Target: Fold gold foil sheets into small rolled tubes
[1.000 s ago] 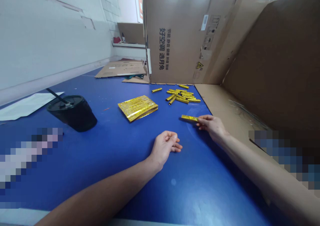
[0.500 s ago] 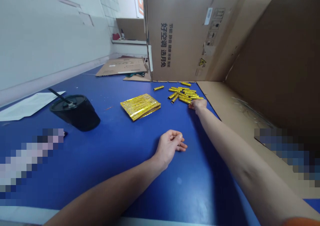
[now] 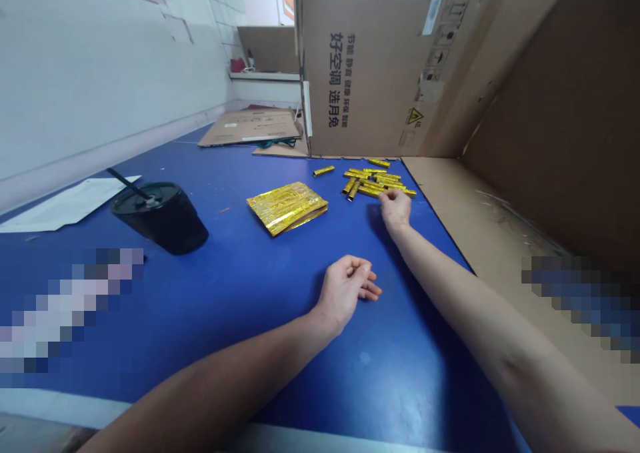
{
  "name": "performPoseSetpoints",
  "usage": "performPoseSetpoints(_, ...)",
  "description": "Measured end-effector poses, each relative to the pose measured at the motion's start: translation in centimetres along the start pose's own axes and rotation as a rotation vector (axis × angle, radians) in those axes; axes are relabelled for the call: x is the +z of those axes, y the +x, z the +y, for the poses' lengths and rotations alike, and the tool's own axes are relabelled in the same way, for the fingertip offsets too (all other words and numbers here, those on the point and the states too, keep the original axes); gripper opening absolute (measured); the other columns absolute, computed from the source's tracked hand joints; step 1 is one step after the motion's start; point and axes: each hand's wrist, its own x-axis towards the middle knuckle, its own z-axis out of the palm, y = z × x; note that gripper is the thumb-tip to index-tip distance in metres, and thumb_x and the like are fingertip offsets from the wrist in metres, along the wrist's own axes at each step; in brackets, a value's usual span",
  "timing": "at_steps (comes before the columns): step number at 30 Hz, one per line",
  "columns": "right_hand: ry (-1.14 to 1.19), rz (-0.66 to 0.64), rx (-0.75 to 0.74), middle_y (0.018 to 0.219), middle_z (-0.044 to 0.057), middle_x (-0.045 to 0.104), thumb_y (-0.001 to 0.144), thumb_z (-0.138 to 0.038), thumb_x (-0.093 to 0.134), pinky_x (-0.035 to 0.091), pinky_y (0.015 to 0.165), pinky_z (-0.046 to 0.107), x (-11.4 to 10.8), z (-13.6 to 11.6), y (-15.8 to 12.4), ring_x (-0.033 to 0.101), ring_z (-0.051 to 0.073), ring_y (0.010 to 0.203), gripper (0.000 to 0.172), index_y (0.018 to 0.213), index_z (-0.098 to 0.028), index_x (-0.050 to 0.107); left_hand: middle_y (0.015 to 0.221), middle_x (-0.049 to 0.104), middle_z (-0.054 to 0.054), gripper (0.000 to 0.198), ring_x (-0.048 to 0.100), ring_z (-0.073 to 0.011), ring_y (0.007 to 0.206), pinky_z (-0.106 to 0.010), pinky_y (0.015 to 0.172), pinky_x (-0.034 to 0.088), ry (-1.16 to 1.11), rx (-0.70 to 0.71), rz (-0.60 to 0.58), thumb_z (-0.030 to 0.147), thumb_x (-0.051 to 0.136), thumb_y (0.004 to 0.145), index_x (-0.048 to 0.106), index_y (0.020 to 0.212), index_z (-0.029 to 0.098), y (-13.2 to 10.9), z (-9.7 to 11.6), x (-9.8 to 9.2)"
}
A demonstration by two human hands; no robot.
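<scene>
My right hand (image 3: 395, 206) is stretched far forward, its bent fingers at the near edge of a pile of several small gold foil rolls (image 3: 376, 181). I see it from the back, so what its fingers hold, if anything, is hidden. My left hand (image 3: 350, 285) rests on its side on the blue table (image 3: 240, 286), fingers loosely curled in, with nothing in them. A flat stack of gold foil sheets (image 3: 287, 206) lies left of the pile. One gold roll (image 3: 324, 171) lies apart, behind the stack.
A black lidded cup with a straw (image 3: 160, 218) stands at the left, a white paper (image 3: 70, 203) behind it. A tall printed cardboard box (image 3: 390, 66) walls off the back and right. A cardboard sheet (image 3: 475, 206) covers the table's right side. Flattened cardboard (image 3: 255, 127) lies further back.
My right hand carried a gold roll from the table's middle forward to the pile and now sits just short of it. The left hand has stayed in place.
</scene>
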Motion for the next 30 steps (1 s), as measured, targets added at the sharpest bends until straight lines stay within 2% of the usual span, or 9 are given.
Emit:
performPoseSetpoints(3, -0.182, -0.176, -0.302, 0.119, 0.008, 0.052, 0.081, -0.029, 0.055, 0.036, 0.092, 0.043, 2.7, -1.9, -2.6, 0.047, 0.023, 0.109, 0.028, 0.106, -0.017, 0.057, 0.059, 0.053, 0.002, 0.024, 0.049, -0.0057, 0.039, -0.016, 0.036, 0.036, 0.081, 0.100, 0.001, 0.037, 0.052, 0.076, 0.050, 0.078, 0.013, -0.3, -0.2, 0.0)
performPoseSetpoints(7, -0.375, -0.365, -0.631, 0.142, 0.005, 0.030, 0.077, -0.023, 0.057, 0.014, 0.104, 0.044, 6.7, -4.1, -5.8, 0.019, 0.024, 0.130, 0.042, 0.119, -0.024, 0.052, 0.053, 0.049, 0.004, 0.020, 0.041, -0.0030, 0.037, -0.014, 0.036, 0.029, 0.199, 0.221, -0.037, 0.033, 0.047, 0.080, 0.052, 0.076, 0.014, -0.6, -0.3, -0.2)
performPoseSetpoints(9, -0.463, -0.417, -0.717, 0.141, 0.005, 0.031, 0.080, -0.018, 0.052, 0.009, 0.103, 0.048, 7.8, -4.4, -6.5, 0.017, 0.025, 0.130, 0.033, 0.113, -0.023, 0.056, 0.053, 0.048, 0.004, 0.020, 0.039, -0.0029, 0.037, -0.015, 0.036, 0.028, 0.213, 0.230, -0.047, 0.032, 0.046, 0.081, 0.050, 0.075, 0.014, -0.7, -0.2, -0.3)
performPoseSetpoints(11, -0.537, -0.451, -0.769, 0.132, 0.007, 0.045, 0.084, -0.015, 0.045, 0.011, 0.102, 0.049, 8.2, -4.3, -6.7, 0.026, 0.024, 0.127, 0.024, 0.100, -0.021, 0.062, 0.052, 0.048, 0.005, 0.019, 0.039, -0.0030, 0.037, -0.015, 0.036, 0.028, 0.213, 0.226, -0.044, 0.032, 0.045, 0.081, 0.049, 0.074, 0.015, -0.6, -0.1, -0.3)
performPoseSetpoints(14, -0.622, -0.461, -0.801, 0.113, 0.008, 0.058, 0.087, -0.018, 0.043, 0.026, 0.097, 0.046, 8.1, -3.9, -6.5, 0.043, 0.022, 0.114, 0.021, 0.093, -0.017, 0.062, 0.053, 0.048, 0.004, 0.018, 0.039, -0.0029, 0.036, -0.014, 0.035, 0.028, 0.218, 0.212, -0.047, 0.031, 0.044, 0.081, 0.048, 0.073, 0.015, -0.5, -0.2, -0.2)
performPoseSetpoints(16, -0.659, -0.446, -0.801, 0.111, 0.008, 0.056, 0.086, -0.026, 0.047, 0.038, 0.088, 0.044, 7.9, -3.8, -6.5, 0.050, 0.021, 0.104, 0.021, 0.102, -0.016, 0.058, 0.053, 0.048, 0.004, 0.018, 0.039, -0.0030, 0.036, -0.014, 0.035, 0.028, 0.224, 0.209, -0.051, 0.031, 0.045, 0.080, 0.048, 0.074, 0.015, -0.3, -0.4, -0.2)
performPoseSetpoints(19, -0.683, -0.436, -0.799, 0.114, 0.008, 0.053, 0.085, -0.032, 0.050, 0.046, 0.079, 0.041, 7.8, -3.9, -6.6, 0.055, 0.019, 0.094, 0.030, 0.111, -0.018, 0.052, 0.053, 0.049, 0.005, 0.018, 0.040, -0.0031, 0.037, -0.014, 0.035, 0.028, 0.234, 0.214, -0.053, 0.031, 0.045, 0.080, 0.049, 0.074, 0.015, -0.2, -0.6, -0.2)
performPoseSetpoints(25, -0.592, -0.432, -0.761, 0.105, 0.007, 0.057, 0.086, -0.030, 0.048, 0.044, 0.080, 0.040, 7.2, -4.2, -7.3, 0.054, 0.019, 0.093, 0.022, 0.101, -0.016, 0.057, 0.053, 0.049, 0.004, 0.018, 0.041, -0.0033, 0.037, -0.014, 0.036, 0.029, 0.258, 0.228, -0.059, 0.030, 0.044, 0.081, 0.049, 0.073, 0.015, 0.0, -0.8, -0.4)
performPoseSetpoints(30, -0.364, -0.289, -0.621, 0.100, 0.011, 0.057, 0.084, -0.023, 0.041, 0.035, 0.087, 0.039, 5.2, -4.2, -6.9, 0.047, 0.024, 0.102, 0.019, 0.083, -0.019, 0.059, 0.053, 0.049, 0.005, 0.018, 0.042, -0.0038, 0.038, -0.015, 0.037, 0.031, 0.264, 0.214, -0.060, 0.031, 0.044, 0.080, 0.049, 0.074, 0.015, 0.1, -0.9, -0.5)
